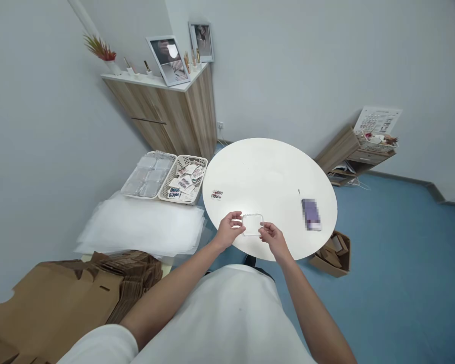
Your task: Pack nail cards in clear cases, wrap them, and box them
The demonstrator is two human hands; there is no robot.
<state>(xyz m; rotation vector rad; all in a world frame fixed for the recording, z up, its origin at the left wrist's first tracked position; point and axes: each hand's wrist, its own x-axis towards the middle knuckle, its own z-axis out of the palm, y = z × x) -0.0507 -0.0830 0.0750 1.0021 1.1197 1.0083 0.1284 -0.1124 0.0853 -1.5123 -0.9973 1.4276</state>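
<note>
A small clear plastic box (253, 225) with rounded corners is held between my hands, just over the near edge of the round white table (265, 167). My left hand (229, 230) grips its left side, the fingers above and the thumb below. On the opposite side, my right hand (273, 238) pinches the box's right edge. Whether its lid is closed cannot be made out. A small card of press-on nails (217, 194) lies on the table, up and left of my left hand.
A blurred purple item (311, 214) lies at the table's right. On the left are a basket of nail cards (185, 179), a basket of clear boxes (149, 174), translucent sheets (140, 222) and folded cardboard (60, 303). A cardboard box (331, 255) stands under the table's right edge.
</note>
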